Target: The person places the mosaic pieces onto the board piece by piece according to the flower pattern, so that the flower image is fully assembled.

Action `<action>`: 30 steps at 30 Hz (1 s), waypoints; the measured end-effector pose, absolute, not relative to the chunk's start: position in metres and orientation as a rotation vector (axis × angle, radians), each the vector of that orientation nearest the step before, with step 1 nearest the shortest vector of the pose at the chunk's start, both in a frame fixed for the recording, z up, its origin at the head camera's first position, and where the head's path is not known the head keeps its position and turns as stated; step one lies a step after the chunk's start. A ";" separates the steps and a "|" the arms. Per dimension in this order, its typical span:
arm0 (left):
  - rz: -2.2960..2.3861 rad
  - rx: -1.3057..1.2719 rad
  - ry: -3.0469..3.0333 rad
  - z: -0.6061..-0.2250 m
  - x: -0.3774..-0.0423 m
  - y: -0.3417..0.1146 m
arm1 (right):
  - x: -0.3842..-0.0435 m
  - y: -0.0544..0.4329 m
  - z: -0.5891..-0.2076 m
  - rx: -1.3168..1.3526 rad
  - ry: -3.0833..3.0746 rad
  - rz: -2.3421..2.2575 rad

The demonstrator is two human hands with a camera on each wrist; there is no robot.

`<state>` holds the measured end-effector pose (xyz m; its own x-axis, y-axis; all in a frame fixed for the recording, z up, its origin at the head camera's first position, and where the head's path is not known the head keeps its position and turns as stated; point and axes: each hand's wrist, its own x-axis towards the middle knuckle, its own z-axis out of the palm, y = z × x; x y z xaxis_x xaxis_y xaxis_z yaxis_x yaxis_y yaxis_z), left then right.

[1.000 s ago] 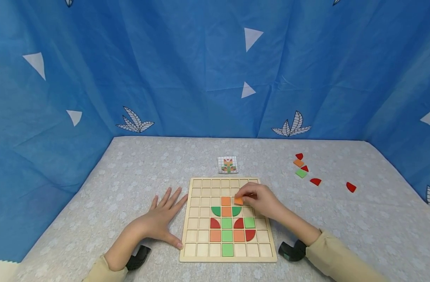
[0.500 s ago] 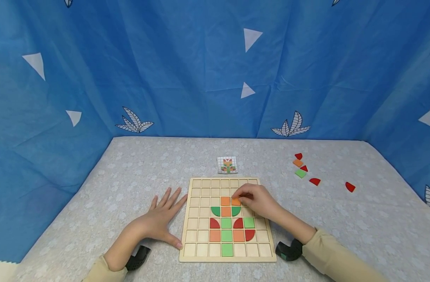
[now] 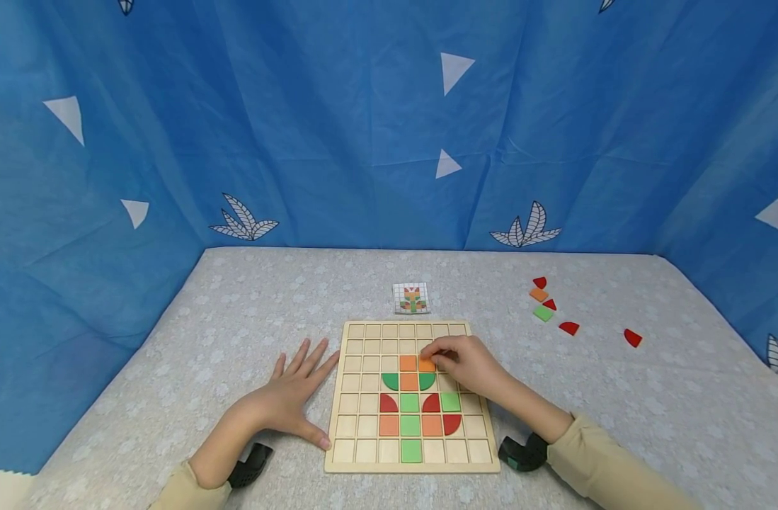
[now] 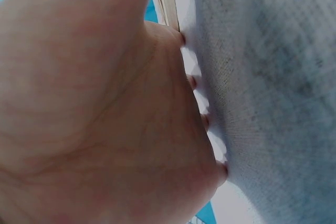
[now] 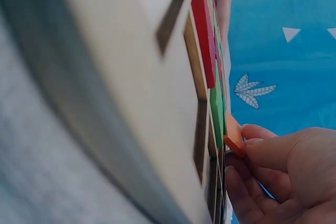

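A wooden grid board (image 3: 358, 449) lies flat on the table, with green, orange and red tiles in its cells. My right hand (image 3: 468, 361) pinches an orange square tile (image 5: 235, 137) between thumb and fingertips. In the head view that tile lies at the cell right of another orange square (image 3: 408, 363), partly under the fingers; the right wrist view shows it tilted against the board. My left hand (image 3: 287, 400) rests spread beside the board, its thumb and index fingertip at the left edge. The left wrist view shows mostly its palm (image 4: 105, 108).
Behind the board lies a small printed pattern card (image 3: 411, 298). At the far right are loose tiles: an orange square (image 3: 539, 294), a green square (image 3: 544, 313) and several red pieces, including a quarter circle (image 3: 633, 338). A blue curtain (image 3: 363, 127) hangs behind the table.
My right hand moved slightly left, bringing the orange square tile to the cell beside the other orange square; over the last half second it barely moved. The left hand stayed in place.
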<state>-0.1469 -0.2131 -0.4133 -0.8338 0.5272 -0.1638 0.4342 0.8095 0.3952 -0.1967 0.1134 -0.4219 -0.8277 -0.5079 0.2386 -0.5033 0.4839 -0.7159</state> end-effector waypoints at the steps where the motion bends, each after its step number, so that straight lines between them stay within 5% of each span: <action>1: 0.504 0.740 2.729 -0.413 -0.147 -0.213 | -0.197 0.113 -0.422 -0.917 2.700 -1.301; 30: 0.504 0.724 2.716 -0.412 -0.146 -0.213 | -0.201 0.136 -0.411 -0.841 2.728 -1.403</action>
